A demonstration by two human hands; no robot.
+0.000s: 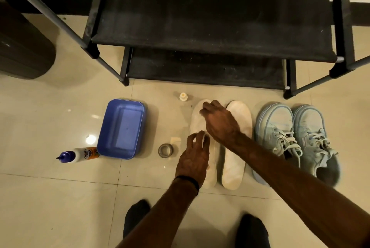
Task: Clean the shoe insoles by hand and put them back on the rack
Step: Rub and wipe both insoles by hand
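1. Two pale, cream-white foam insoles lay side by side on the glossy beige tiled floor [60, 197], toes toward the black metal-and-fabric shoe rack [212, 17]; the left insole [197, 121] was largely covered by both hands, only its toe area and inner edge showing; the right insole [235, 167] was crossed by the right forearm near its middle.
2. The left hand [193, 159] rested over the heel half of the left insole, fingers loosely curled with the tips pressing down; whether it gripped the edge could not be told.
3. The right hand [218, 121] lay on the toe end of the same insole, fingers bent and pressing, holding nothing visible.
4. A pair of light blue laced sneakers [296, 139] stood just right of the insoles; heels slightly blurred.
5. A blue rectangular plastic tub [122, 129] sat to the left; its contents were hard to judge.
6. A white squeeze bottle with purple cap [79, 154] lay on its side touching the tub; its orange label was unreadable.
7. A small grey ring-shaped object [165, 150] and a small cream cap-like piece [183, 96] could not be identified; a dark bin was cut off at the left edge.
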